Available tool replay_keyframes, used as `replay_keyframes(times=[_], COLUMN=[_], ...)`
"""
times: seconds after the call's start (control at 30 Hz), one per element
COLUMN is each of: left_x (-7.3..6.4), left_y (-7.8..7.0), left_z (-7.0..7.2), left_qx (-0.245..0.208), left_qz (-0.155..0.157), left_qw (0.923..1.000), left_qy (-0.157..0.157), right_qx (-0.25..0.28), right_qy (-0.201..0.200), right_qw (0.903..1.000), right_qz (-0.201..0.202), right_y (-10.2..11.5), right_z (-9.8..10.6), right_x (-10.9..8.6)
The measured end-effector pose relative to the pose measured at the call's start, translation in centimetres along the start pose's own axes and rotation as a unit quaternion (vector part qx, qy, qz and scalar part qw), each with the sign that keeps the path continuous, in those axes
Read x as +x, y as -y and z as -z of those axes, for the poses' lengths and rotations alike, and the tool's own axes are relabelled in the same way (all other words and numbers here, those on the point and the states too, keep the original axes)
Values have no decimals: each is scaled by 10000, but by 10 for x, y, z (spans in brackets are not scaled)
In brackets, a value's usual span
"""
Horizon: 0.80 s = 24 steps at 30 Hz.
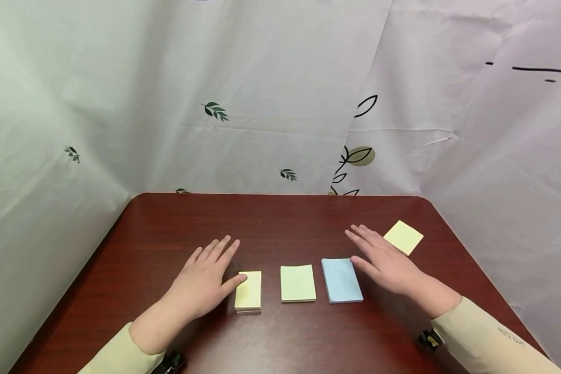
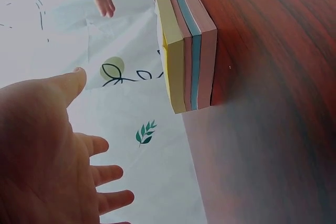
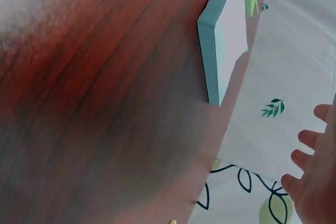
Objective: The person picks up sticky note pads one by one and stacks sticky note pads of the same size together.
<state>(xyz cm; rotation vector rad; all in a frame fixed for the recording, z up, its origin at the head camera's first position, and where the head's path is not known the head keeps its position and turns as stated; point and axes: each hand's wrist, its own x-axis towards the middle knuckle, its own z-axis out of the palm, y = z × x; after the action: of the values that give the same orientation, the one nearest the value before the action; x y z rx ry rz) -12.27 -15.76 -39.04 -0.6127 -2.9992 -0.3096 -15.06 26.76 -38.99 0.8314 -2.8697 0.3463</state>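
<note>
My left hand is held over the table with its fingers spread and nothing in it; its thumb overlaps the left sticky note stack in the head view. From the left wrist, that stack shows yellow, pink and blue layers. Beside it lies a pale green sticky note pad, and right of that a blue sticky note pad. My right hand, fingers straight, holds nothing, its thumb tip near the blue pad's upper right corner. A yellow sticky note pad lies turned at an angle beyond the right hand.
The dark red wooden table has rounded back corners. A white cloth with leaf prints hangs behind it and along both sides. Dark wrist straps show at both sleeves.
</note>
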Motion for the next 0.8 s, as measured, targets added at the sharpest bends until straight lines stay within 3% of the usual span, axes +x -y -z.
replay_keyframes(times=[0.2, 0.43, 0.8], left_x=[-2, -8, -15], left_y=[0, 3, 8], left_z=[0, 0, 4], left_qx=[-29, 3, 3], left_qz=[-4, 103, 213], left_qw=[10000, 9999, 9998], left_qy=[-20, -18, -60], right_qx=[89, 207, 347], right_qy=[6, 163, 685], right_qw=[9995, 9952, 9760], right_qz=[-302, -937, -2037], right_y=[-20, -62, -130], right_z=[-4, -8, -3], right_x=[4, 10, 6])
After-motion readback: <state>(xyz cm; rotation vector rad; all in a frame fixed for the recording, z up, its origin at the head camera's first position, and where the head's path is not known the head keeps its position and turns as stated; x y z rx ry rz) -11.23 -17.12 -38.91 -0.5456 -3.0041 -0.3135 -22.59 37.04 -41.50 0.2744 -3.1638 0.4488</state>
